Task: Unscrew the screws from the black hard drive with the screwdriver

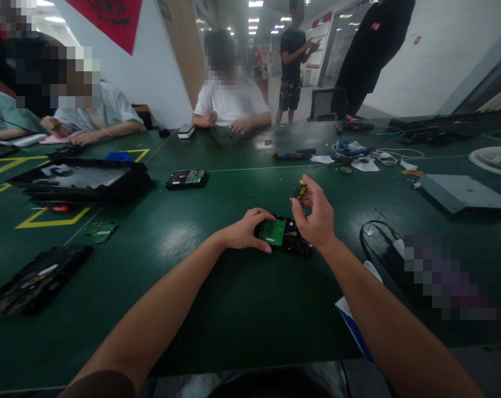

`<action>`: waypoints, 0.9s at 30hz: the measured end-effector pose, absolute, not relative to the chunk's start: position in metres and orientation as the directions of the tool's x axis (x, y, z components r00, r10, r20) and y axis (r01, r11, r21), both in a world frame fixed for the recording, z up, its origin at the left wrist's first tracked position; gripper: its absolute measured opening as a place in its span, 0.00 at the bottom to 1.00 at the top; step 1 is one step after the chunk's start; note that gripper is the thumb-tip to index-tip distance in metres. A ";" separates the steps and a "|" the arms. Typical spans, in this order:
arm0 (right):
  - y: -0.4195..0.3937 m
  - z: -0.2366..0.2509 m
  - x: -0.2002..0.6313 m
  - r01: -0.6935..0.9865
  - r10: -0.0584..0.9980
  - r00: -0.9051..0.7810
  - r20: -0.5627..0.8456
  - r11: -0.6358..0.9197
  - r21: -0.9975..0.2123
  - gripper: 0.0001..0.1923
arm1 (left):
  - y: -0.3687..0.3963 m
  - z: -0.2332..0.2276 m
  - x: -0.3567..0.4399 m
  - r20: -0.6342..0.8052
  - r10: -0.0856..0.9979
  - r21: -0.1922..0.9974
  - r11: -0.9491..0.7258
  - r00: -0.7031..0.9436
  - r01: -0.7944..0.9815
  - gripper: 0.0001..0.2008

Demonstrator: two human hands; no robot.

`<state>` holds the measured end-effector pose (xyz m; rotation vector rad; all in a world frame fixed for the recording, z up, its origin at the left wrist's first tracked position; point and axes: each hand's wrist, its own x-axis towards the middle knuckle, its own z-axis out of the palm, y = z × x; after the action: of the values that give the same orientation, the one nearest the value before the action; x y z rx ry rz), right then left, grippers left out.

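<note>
A hard drive [291,235] with a green circuit board [274,232] on its upper face lies on the table in front of me. My left hand [250,229] grips its left end, thumb along the near edge and fingers over the far side. Above the drive's right part, my right hand [316,215] holds a small screwdriver [301,189] with a yellow and black handle between thumb and fingers. The shaft points down toward the drive; whether its tip touches a screw is too small to tell.
A second hard drive [186,178] lies farther back. On the left are stacked black trays [84,179], a loose circuit board [101,232] and a dark device casing [38,279]. A grey metal box [465,193] and a cable [368,224] are on the right. People sit across the table.
</note>
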<state>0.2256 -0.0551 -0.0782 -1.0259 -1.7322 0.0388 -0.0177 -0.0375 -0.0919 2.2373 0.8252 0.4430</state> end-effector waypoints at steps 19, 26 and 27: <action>-0.054 -0.078 0.224 0.625 0.635 -0.039 0.772 0.618 -0.477 0.33 | -0.033 -0.095 -0.021 0.064 0.658 0.725 -0.548 0.750 0.419 0.39; -0.055 -0.077 0.225 0.629 0.624 -0.053 0.780 0.627 -0.459 0.32 | -0.032 -0.096 -0.019 0.083 0.657 0.709 -0.567 0.749 0.420 0.34; -0.055 -0.076 0.225 0.628 0.624 -0.055 0.779 0.628 -0.459 0.32 | -0.032 -0.096 -0.018 0.076 0.661 0.709 -0.563 0.747 0.425 0.33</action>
<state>0.2255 -0.0549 -0.0764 -1.0265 -1.7293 -0.0040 -0.0184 -0.0324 -0.0960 2.2501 0.8116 0.4392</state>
